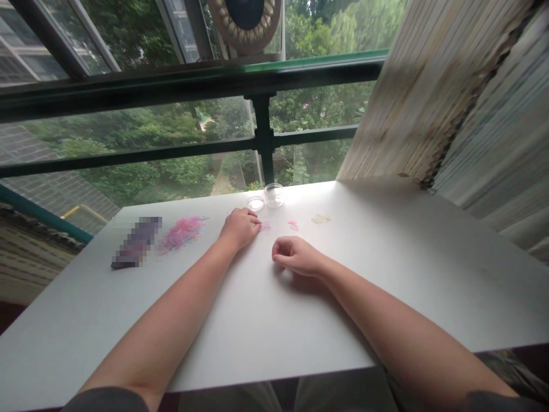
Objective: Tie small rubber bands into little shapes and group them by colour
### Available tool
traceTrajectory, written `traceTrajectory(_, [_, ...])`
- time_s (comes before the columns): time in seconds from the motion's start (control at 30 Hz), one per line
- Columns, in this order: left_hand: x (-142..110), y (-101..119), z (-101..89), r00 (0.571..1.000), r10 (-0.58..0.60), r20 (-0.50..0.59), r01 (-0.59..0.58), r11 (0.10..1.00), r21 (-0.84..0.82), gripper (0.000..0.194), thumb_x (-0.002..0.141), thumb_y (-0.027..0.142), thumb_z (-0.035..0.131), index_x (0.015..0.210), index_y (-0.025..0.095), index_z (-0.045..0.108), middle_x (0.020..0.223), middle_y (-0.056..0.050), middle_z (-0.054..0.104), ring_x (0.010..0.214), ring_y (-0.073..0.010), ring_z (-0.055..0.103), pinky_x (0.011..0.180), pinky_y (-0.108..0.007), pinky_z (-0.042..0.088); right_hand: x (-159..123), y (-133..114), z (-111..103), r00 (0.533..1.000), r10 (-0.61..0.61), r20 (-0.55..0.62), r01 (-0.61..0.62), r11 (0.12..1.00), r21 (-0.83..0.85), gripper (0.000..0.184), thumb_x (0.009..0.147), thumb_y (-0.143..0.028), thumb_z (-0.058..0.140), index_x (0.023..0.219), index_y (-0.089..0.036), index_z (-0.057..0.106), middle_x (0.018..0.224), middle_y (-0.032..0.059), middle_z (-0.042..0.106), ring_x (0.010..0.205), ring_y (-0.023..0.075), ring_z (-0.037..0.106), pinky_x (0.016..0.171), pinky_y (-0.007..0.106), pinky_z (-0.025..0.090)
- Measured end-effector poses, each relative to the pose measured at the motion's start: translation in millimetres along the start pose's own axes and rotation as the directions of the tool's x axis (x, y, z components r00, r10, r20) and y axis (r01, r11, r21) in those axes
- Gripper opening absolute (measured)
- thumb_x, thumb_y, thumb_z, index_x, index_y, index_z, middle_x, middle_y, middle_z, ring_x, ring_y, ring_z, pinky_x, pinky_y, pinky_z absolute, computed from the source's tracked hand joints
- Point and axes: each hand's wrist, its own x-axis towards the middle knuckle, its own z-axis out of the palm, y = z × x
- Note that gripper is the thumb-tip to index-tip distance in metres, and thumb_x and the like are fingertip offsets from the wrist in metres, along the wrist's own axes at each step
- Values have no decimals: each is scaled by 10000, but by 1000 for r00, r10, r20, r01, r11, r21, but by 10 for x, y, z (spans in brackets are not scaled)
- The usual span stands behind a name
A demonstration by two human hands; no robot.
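Note:
My left hand [242,228] lies on the white table, fingers stretched forward and fairly flat. Its fingertips touch or border a few pale purple loops [265,227] that look like small rubber bands. My right hand [297,256] rests on its side to the right, fingers curled in toward the thumb; whether anything small is inside cannot be made out. Beyond it lie a little group of pink bands [293,225] and a group of pale yellow bands [321,218]. Left of my left hand spreads a larger heap of mixed pink, purple and blue bands [182,233].
A clear round container [274,195] stands at the table's back edge beside a clear shallow lid or dish [255,203]. A dark, pixelated flat object [137,242] lies at the left. Behind the table [253,326] run a green railing [317,72] and window; a striped curtain [398,97] hangs at right.

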Motion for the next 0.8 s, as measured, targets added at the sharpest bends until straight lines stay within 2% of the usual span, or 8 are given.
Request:
traceTrajectory(0.23, [6, -36, -90, 1000, 8, 10, -7, 999, -33, 230, 778, 275, 542, 873, 221, 744, 1006, -56, 670, 908, -236, 564, 895, -386, 426, -15, -30, -6, 1000, -2, 2, 2, 1000, -10, 17, 694, -154, 528, 702, -151, 544, 565, -39, 512, 511, 75, 450, 494, 190, 355])
traceTrajectory(0.4, [40, -38, -136, 999, 32, 41, -30, 999, -43, 206, 771, 289, 560, 847, 223, 739, 991, -59, 667, 908, -230, 576, 902, -379, 421, -3, -1, -11, 1000, -16, 7, 16, 1000, -1, 16, 703, -158, 531, 711, -149, 542, 570, -35, 519, 512, 77, 461, 500, 195, 361])
traceTrajectory(0.6, [34, -58, -264, 1000, -21, 4, 21, 999, -48, 250, 778, 301, 522, 905, 190, 707, 964, -68, 660, 924, -221, 585, 896, -351, 434, 6, 7, -9, 1000, -18, 9, 18, 1000, 3, 11, 703, -156, 527, 706, -150, 536, 571, -40, 507, 514, 77, 465, 508, 197, 367])
traceTrajectory(0.7, [-40, -171, -359, 997, -77, -2, 77, 996, -38, 267, 784, 308, 497, 902, 184, 701, 958, -69, 664, 931, -219, 587, 895, -336, 439, 10, 12, -7, 1000, -21, 11, 21, 1000, -14, 15, 701, -157, 525, 703, -150, 539, 581, -36, 507, 525, 79, 455, 513, 198, 363])
traceTrajectory(0.8, [-202, -395, -456, 985, -169, -16, 169, 985, -19, 272, 788, 299, 478, 896, 179, 698, 963, -74, 669, 930, -218, 592, 889, -326, 444, 8, 30, -8, 999, -33, 6, 33, 998, -45, 28, 706, -170, 526, 708, -152, 547, 596, -32, 510, 542, 81, 453, 520, 200, 359])
